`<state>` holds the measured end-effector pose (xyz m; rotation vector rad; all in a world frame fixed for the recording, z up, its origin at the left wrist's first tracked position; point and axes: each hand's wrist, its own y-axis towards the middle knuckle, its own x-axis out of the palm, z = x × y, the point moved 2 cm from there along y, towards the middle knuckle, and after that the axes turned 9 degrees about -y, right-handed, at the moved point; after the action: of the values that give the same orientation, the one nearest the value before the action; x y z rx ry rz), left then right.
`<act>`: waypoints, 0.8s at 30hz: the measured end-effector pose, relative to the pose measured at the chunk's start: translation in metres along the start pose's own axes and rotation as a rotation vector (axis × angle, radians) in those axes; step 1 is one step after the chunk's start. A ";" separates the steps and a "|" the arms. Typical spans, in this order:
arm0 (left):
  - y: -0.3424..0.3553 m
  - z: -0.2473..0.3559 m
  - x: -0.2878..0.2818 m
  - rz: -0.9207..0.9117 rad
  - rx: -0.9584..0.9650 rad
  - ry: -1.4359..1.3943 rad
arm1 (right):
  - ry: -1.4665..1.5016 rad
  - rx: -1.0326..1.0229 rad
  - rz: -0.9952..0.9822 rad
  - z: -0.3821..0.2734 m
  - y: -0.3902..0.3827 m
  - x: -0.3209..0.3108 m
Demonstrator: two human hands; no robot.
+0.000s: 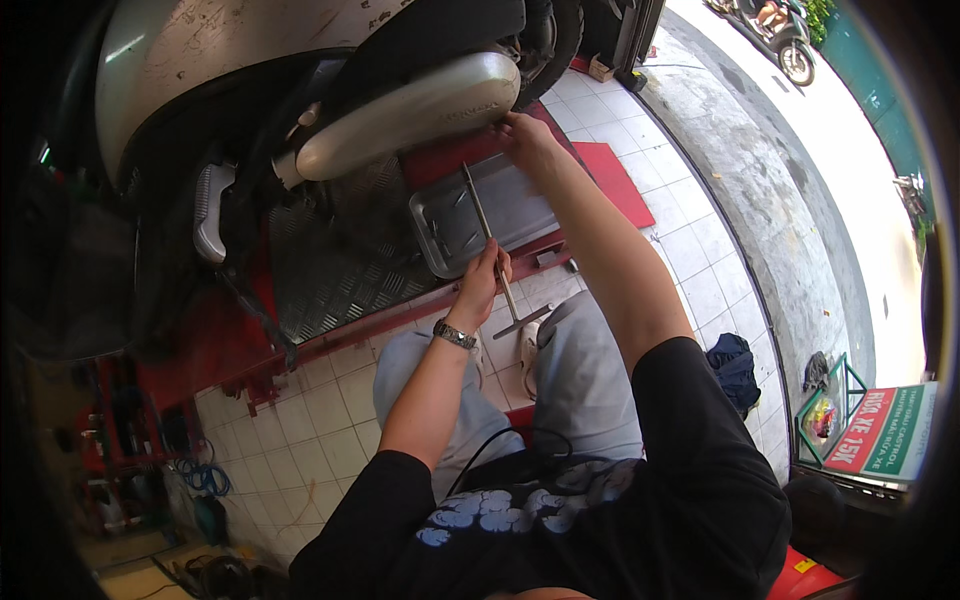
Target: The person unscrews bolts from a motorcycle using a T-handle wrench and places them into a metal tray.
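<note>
My left hand grips the steel shaft of a long T-handle wrench, whose crossbar is toward me and whose shaft reaches over a metal tray. My right hand is raised at the lower rear edge of the scooter's silver side cover. Its fingers are bent together; what they hold, if anything, is too small to make out. The tray lies below that cover on the red lift platform, beside a dark treadplate.
The scooter body fills the upper left above the red lift. At right lie a red mat, dark cloth and a signboard. Outside, someone rides a scooter. Blue hoses lie lower left.
</note>
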<state>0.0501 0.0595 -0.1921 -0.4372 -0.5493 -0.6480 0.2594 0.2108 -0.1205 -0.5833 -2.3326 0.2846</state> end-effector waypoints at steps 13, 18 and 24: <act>-0.005 0.007 -0.006 0.029 0.098 -0.021 | -0.404 -0.217 0.075 0.030 -0.066 -0.038; -0.008 0.007 -0.007 0.064 0.114 -0.064 | -1.186 -0.293 0.122 0.074 -0.081 -0.070; -0.020 0.015 -0.010 0.076 0.112 -0.042 | -1.426 -0.477 0.097 0.092 -0.095 -0.054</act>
<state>0.0247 0.0580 -0.1821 -0.3656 -0.6023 -0.5331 0.2001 0.0977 -0.1844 -0.8877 -3.8145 0.1979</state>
